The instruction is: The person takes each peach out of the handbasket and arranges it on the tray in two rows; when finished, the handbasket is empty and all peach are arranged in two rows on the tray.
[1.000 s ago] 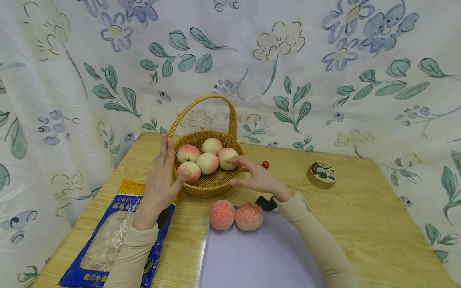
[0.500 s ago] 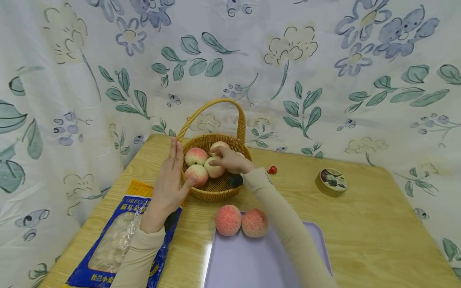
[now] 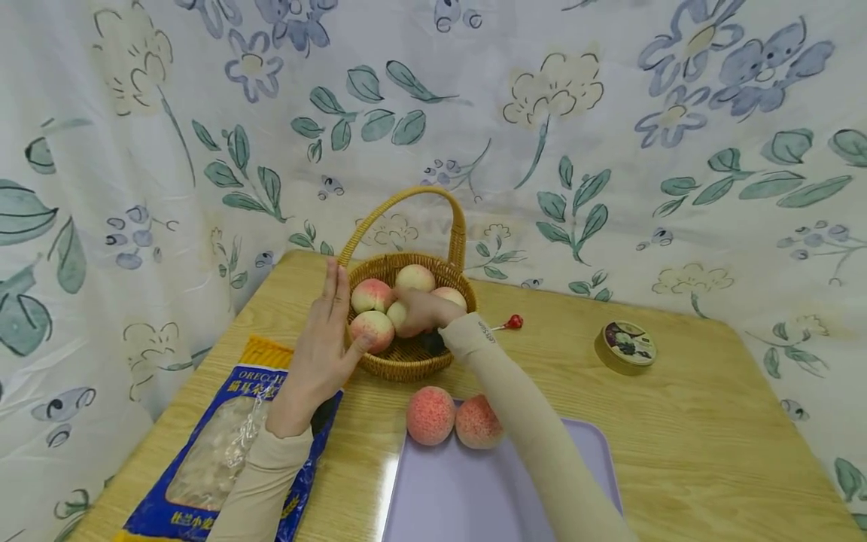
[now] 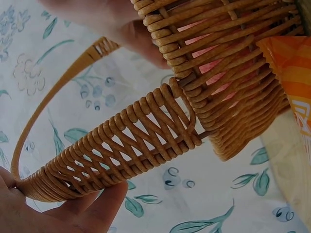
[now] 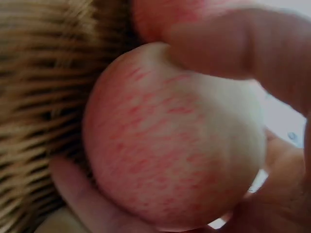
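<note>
Your right grip [image 3: 420, 310] holds a peach [image 5: 170, 141] inside the wicker basket [image 3: 400, 369]. Your left grip [image 3: 318, 350] is wide, straight fingers [image 3: 340, 290] beside the handle [image 4: 112, 150]. Two redder peaches [image 3: 430, 415] sit at the edge of the lavender tray [image 3: 467, 489].

Wooden table [image 3: 684, 444]: basket [image 3: 406, 370], bag [image 3: 213, 452], tray [image 3: 460, 489], tin [image 3: 626, 348], lollipop [image 3: 515, 321].

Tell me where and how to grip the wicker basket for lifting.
Probably best by the top of its handle, coming from above: it arches high over the upright wicker basket, and its top is untouched, while the left hand is by the handle's lower left part.
</note>
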{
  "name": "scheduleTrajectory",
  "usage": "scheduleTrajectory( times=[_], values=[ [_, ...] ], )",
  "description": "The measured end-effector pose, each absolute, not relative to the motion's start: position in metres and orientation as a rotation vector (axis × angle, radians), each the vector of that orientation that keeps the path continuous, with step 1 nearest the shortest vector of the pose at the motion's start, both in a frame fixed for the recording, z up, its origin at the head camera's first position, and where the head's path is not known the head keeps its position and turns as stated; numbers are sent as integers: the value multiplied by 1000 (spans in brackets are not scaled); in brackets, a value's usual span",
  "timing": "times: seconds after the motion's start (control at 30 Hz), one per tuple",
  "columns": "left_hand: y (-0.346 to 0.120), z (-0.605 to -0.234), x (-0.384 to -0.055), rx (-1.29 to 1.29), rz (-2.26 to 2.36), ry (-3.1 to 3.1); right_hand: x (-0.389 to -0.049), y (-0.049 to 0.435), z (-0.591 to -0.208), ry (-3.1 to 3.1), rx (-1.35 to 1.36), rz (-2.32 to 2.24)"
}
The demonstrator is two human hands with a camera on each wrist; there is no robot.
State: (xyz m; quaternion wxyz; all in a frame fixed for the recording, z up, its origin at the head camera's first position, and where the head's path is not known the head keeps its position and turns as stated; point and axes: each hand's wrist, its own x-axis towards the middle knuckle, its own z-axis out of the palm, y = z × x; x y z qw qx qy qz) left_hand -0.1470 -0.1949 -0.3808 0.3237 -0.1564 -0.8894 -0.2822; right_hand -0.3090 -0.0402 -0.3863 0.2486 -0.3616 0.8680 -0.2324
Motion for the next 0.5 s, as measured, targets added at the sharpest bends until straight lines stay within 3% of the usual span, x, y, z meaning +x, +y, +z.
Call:
scheduleTrajectory(
  times=[0.2,0.5],
  values=[
    [-192,-385,-147,-421,-744,-2339,-308,-33,-391,2466,-1015,-644],
    [-195,-380,-148,-408,-786,-2367,-296,18,-346,2379,-935,-1188]
  ],
)
